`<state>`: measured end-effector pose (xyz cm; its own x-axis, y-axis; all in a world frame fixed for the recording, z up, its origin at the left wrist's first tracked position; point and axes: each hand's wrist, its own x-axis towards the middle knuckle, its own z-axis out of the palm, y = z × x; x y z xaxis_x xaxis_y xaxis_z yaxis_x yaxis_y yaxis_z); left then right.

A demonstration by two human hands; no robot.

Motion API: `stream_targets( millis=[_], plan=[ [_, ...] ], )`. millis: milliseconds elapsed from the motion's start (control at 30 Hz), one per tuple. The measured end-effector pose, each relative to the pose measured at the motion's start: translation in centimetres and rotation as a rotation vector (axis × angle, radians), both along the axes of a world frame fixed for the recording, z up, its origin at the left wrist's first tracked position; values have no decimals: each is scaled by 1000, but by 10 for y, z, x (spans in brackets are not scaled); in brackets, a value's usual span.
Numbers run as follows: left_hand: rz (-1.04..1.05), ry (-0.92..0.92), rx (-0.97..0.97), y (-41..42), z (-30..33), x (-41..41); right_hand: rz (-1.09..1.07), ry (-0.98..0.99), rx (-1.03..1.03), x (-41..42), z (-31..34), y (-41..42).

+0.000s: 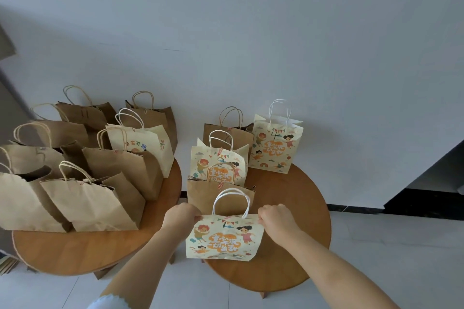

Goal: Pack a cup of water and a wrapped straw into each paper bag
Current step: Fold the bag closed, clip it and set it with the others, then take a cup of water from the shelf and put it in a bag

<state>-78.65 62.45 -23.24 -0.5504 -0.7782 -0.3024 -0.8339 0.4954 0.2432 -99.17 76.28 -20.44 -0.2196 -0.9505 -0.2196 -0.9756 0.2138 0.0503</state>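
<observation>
Printed paper bag (224, 238) hangs between both hands (181, 216), pinched at its top corners.

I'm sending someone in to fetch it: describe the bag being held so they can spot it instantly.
Go to the right-hand round wooden table. At its near edge, the left hand and right hand pinch the top corners of a cream cartoon bag. Unlike the other bags, it stands nearest, in front of a plain brown bag.
</observation>
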Motion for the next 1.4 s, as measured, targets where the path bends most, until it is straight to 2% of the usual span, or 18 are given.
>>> stream_targets(
  millis=[233, 433, 500, 633, 800, 967, 1133, 1267, 1400],
  plan=[
    [56, 0, 61, -7, -11, -1, 15, -145, -45, -4, -12, -10],
    [47, 11, 90, -2, -3, 4, 64, -185, -18, -10, -7, -13],
    [42, 15, 43, 1, 5, 6, 78, -192, -71, -12, 2, -14],
    [59, 19, -95, 0, 32, 18, 96, -168, -306, -15, 33, -32],
    [199, 22, -287, -10, 73, 54, 165, -162, -445, 7, 78, -86],
    [367, 82, -388, -6, 116, 106, 423, -207, -421, 87, 108, -138],
    [633, 107, -433, 24, 136, 182, 709, -278, -346, 202, 111, -158],
    [792, 59, -436, 59, 137, 248, 923, -303, -305, 294, 106, -150],
    [897, -6, -419, 85, 131, 320, 1037, -321, -278, 377, 106, -138]
  ],
)
